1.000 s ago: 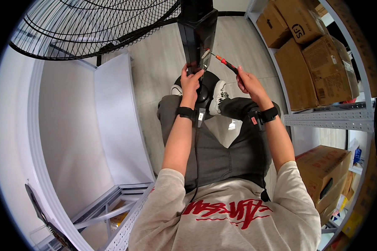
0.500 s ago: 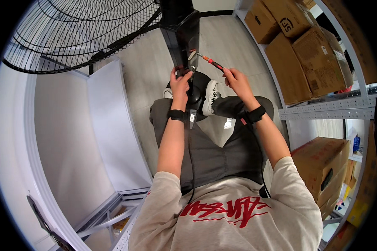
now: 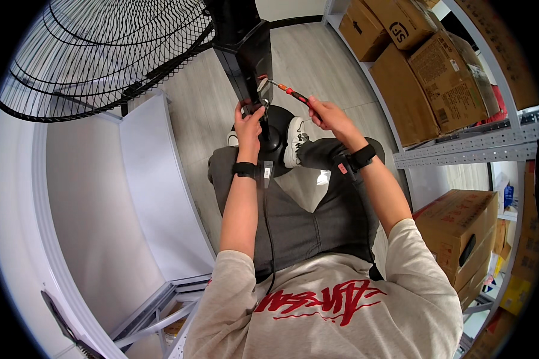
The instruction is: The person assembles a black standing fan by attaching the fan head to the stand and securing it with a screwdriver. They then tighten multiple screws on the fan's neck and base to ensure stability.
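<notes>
- Storeroom or warehouse space, by the look.
- Grey metal shelving [image 3: 461, 152] along one side, stacked with brown cardboard boxes [image 3: 428, 66].
- Big industrial fan [image 3: 102, 48] on pale plank floor [image 3: 317, 66].

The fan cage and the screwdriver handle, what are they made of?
The fan cage looks like thin metal wire with a black coating: fine bars bent into rings. The screwdriver in the right hand has a red and black handle, probably plastic or rubber, and a shiny shaft that looks like steel.
</notes>
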Demonstrator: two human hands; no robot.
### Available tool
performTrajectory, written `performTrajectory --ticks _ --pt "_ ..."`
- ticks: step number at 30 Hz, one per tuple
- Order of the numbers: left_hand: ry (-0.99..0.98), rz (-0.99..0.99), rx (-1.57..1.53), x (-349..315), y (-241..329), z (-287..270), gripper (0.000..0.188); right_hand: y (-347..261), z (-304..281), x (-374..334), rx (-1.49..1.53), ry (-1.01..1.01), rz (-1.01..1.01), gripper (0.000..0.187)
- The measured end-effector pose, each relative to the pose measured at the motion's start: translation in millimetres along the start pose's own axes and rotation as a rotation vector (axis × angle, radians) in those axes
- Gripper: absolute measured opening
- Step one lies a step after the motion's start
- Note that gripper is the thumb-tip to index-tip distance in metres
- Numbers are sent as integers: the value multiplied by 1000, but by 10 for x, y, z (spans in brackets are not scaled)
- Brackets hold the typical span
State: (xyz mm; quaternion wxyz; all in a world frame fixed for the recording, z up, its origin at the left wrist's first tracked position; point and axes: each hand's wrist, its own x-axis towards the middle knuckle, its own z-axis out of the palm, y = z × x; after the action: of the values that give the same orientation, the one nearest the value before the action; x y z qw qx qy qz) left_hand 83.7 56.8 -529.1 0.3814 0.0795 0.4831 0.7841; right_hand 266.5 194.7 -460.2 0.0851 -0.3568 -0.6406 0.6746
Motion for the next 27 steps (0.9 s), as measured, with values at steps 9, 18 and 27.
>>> performTrajectory --ticks 9,18,27 --pt "-7 -9 -19 -10 11 -13 56 33 161 -59 -86 210 -89 50" --pt "6 -14 -3 14 -16 -11 54 83 95 -18 410 -15 207 50" --pt "-4 -20 -6 10 -23 15 56 -29 150 -69 257 97 95 48"
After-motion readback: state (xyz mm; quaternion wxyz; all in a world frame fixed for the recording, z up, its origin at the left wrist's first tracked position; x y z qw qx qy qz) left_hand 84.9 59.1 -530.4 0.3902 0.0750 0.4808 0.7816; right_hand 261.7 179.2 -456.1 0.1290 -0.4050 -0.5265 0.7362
